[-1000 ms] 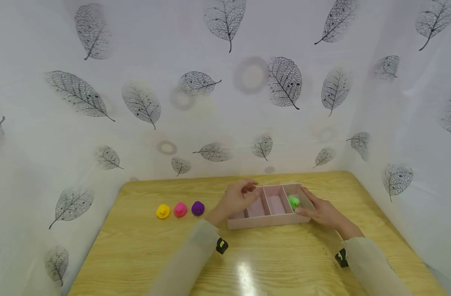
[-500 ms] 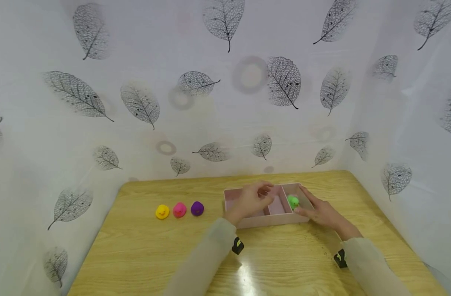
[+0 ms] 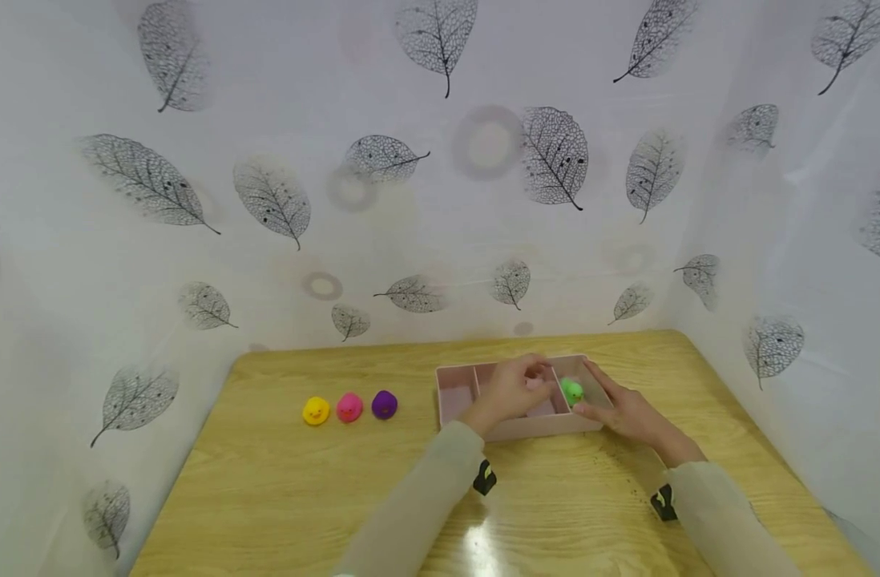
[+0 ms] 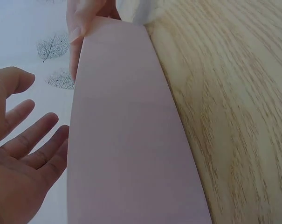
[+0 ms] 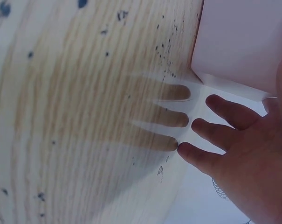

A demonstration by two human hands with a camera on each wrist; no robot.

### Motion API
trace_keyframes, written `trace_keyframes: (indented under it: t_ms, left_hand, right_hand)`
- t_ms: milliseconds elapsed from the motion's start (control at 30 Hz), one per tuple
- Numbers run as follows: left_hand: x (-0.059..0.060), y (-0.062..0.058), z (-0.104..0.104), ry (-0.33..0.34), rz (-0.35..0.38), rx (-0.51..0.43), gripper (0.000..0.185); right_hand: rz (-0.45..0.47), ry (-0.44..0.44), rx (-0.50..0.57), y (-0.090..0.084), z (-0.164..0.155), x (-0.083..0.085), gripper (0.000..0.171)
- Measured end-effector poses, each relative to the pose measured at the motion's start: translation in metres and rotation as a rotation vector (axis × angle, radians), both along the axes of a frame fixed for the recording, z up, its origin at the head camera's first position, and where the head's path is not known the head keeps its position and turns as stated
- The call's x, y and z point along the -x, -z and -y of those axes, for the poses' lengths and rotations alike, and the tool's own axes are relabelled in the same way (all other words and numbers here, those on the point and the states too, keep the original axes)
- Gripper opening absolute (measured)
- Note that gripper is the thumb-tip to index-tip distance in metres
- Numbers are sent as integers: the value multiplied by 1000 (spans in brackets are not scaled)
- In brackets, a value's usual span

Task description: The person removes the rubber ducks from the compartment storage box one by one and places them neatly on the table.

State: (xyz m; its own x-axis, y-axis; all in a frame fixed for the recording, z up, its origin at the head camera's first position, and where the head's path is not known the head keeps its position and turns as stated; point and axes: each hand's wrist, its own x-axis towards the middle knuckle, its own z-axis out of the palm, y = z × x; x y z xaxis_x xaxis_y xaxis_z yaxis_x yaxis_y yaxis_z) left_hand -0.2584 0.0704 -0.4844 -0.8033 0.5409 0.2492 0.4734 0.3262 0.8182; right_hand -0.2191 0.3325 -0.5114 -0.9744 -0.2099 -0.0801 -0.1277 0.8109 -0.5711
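A pink divided tray (image 3: 454,397) is sitting on the wooden table (image 3: 281,481), just right of centre in the lower half of the head view. The left hand (image 3: 510,390) is being held over the tray's middle compartments, fingers loosely bent with nothing gripped in them; in the left wrist view the same hand (image 4: 19,154) is showing at the lower left with fingers spread and relaxed beside the tray's long pink wall (image 4: 127,140).

The right hand (image 3: 623,410) is being rested against the tray's right end, fingers stretched out fairly straight along the wall. In the right wrist view the hand (image 5: 243,154) is seen open, fingers apart, with the tray's corner (image 5: 243,37) sitting at the upper right of the frame.

A green rubber duck (image 3: 573,391) is sitting in the rightmost compartment, right between the two hands. Whether the right fingertips are actually touching it can't be told from here.

Over at the left of the table, three more ducks are lined up in a row well apart from the tray: a yellow duck (image 3: 315,411), a pink duck (image 3: 349,407) and a purple duck (image 3: 385,405).
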Motion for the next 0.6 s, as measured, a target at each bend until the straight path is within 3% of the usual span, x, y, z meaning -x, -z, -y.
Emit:
trace_keyframes:
  t_ms: [333,600]
  left_hand:
    - [3,3,-25,-9,-73,108,39]
    - [3,3,-36,-25,-8,192,43]
  right_hand:
    - [37,14,23,0,0,-2,95]
    - [46,3,39,-1,0,-2,94]
